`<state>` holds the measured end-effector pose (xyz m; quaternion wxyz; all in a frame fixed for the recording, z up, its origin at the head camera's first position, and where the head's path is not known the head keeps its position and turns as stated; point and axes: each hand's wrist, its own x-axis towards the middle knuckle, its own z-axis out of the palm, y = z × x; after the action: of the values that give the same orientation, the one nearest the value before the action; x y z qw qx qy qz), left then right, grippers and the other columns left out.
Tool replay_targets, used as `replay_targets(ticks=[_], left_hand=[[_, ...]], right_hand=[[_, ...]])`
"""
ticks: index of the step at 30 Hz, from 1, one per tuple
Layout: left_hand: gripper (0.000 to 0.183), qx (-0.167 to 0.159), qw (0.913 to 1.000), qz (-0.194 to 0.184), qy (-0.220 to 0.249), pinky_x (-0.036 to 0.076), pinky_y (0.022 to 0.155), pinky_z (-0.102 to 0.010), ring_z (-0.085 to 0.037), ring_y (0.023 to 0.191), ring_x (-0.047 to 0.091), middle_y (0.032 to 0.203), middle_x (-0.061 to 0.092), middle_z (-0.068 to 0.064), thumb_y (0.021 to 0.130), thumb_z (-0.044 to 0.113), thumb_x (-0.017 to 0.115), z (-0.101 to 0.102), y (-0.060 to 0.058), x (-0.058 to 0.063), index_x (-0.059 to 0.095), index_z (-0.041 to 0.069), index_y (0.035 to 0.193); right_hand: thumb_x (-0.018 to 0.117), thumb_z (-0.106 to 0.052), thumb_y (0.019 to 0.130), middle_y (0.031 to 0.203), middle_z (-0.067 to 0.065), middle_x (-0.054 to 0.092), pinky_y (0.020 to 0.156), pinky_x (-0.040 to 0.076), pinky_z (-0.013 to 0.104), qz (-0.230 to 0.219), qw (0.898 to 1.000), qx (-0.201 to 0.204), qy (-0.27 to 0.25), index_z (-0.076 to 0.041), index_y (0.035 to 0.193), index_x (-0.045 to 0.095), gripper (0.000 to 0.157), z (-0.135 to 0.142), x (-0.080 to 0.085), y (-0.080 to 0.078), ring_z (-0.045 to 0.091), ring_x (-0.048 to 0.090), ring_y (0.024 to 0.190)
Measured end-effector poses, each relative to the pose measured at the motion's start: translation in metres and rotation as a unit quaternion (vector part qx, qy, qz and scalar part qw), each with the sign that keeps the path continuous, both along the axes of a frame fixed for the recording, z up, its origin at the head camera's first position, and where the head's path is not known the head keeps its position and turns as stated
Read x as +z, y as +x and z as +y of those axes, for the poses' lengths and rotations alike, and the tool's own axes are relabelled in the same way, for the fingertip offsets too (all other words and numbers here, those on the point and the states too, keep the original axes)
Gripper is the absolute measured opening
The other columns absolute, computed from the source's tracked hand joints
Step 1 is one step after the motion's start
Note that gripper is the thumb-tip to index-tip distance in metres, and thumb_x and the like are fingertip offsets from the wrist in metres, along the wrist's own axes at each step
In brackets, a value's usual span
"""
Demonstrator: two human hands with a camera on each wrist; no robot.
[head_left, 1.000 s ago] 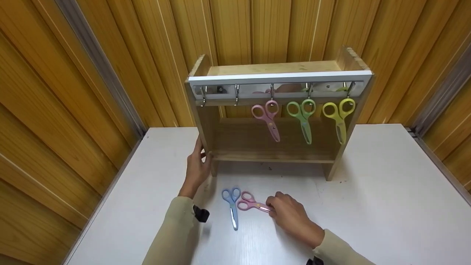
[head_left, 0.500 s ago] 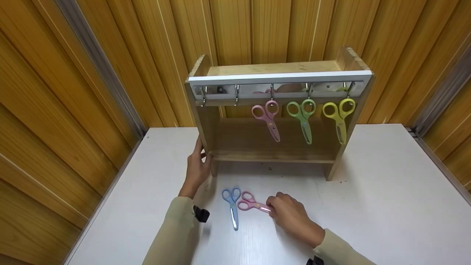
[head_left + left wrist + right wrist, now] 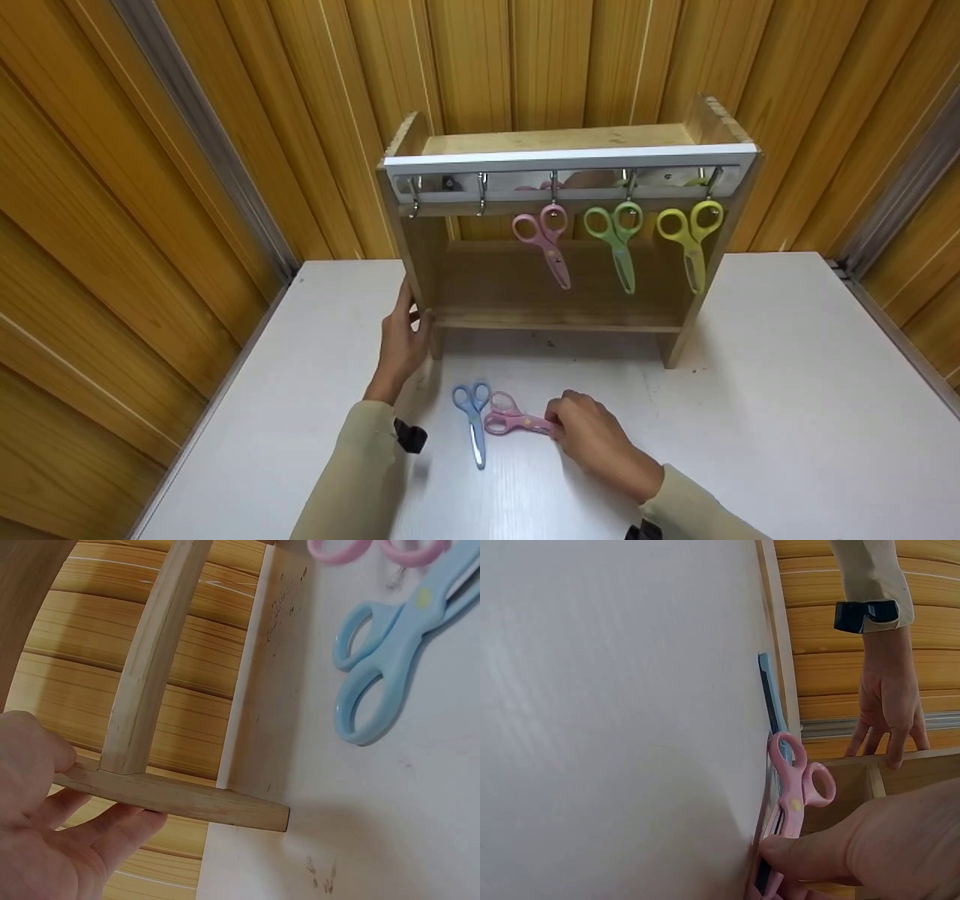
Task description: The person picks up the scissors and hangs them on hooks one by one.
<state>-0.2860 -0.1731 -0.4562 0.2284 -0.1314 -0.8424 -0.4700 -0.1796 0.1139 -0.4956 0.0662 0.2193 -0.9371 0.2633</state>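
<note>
My left hand grips the left side board of a wooden rack, thumb on the near side and fingers behind it. In the left wrist view the fingers show past the board's edge. My right hand pinches pink scissors by the blade end, handles pointing left. The right wrist view shows the thumb on the blades and the pink handles tilted up off the table. Blue scissors lie on the white table just left of the pink handles, blades toward me.
A metal hook rail runs along the rack's top front. Pink scissors, green scissors and yellow scissors hang from its hooks; the two left hooks are bare. Wood-patterned walls enclose the white table.
The pink scissors in my right hand have tilted, their handles shifting slightly and the blade's glint gone. My left hand stays on the rack; the blue scissors stay put.
</note>
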Motion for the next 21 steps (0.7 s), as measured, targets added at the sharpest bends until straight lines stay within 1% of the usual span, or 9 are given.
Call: replay_targets(ticks=[7, 11, 14, 17, 21], left_hand=[[0.073, 0.0, 1.0, -0.004, 0.001, 0.054, 0.105, -0.047, -0.034, 0.135, 0.054, 0.155, 0.047, -0.019, 0.102, -0.003, 0.056, 0.0007, 0.0002, -0.0005, 0.021, 0.011, 0.165], [0.074, 0.003, 0.9999, -0.011, -0.004, 0.054, 0.104, -0.047, -0.036, 0.134, 0.055, 0.156, 0.047, -0.018, 0.102, -0.001, 0.056, 0.0016, 0.0014, 0.0, 0.019, 0.012, 0.165], [0.074, 0.008, 0.9997, -0.022, -0.004, 0.054, 0.105, -0.045, -0.034, 0.135, 0.055, 0.156, 0.047, -0.017, 0.103, 0.0, 0.056, 0.0022, 0.0017, 0.0006, 0.019, 0.014, 0.165], [0.073, 0.009, 0.9996, -0.026, -0.002, 0.053, 0.106, -0.045, -0.033, 0.135, 0.055, 0.156, 0.047, -0.016, 0.103, 0.0, 0.055, 0.0022, 0.002, 0.001, 0.019, 0.013, 0.165], [0.073, 0.006, 0.9998, -0.019, -0.002, 0.053, 0.106, -0.045, -0.034, 0.135, 0.054, 0.156, 0.047, -0.017, 0.103, -0.001, 0.055, 0.0018, 0.0031, 0.0009, 0.019, 0.012, 0.165]], right_hand=[[0.077, 0.007, 0.081, 0.071, -0.004, 0.061, 0.052, 0.045, 0.025, -0.004, 1.0, 0.008, -0.008, -0.009, 0.076, 0.073, 0.018, 0.0008, 0.0003, -0.0002, 0.007, 0.048, 0.063], [0.077, 0.007, 0.082, 0.071, -0.004, 0.062, 0.05, 0.044, 0.024, -0.002, 1.0, 0.013, -0.009, -0.009, 0.077, 0.073, 0.018, 0.0013, 0.0008, -0.0001, 0.006, 0.047, 0.063], [0.077, 0.006, 0.083, 0.072, -0.005, 0.061, 0.05, 0.044, 0.024, -0.003, 1.0, 0.013, -0.007, -0.009, 0.078, 0.073, 0.017, 0.0016, 0.0007, -0.0005, 0.006, 0.047, 0.063], [0.077, 0.006, 0.083, 0.072, -0.005, 0.061, 0.051, 0.045, 0.025, -0.004, 1.0, 0.014, -0.005, -0.01, 0.078, 0.073, 0.017, 0.0018, 0.0006, -0.0007, 0.006, 0.047, 0.063], [0.078, 0.005, 0.083, 0.072, -0.005, 0.061, 0.05, 0.045, 0.025, -0.002, 1.0, 0.019, 0.0, -0.01, 0.077, 0.072, 0.017, 0.0021, 0.0012, -0.0017, 0.006, 0.048, 0.063]])
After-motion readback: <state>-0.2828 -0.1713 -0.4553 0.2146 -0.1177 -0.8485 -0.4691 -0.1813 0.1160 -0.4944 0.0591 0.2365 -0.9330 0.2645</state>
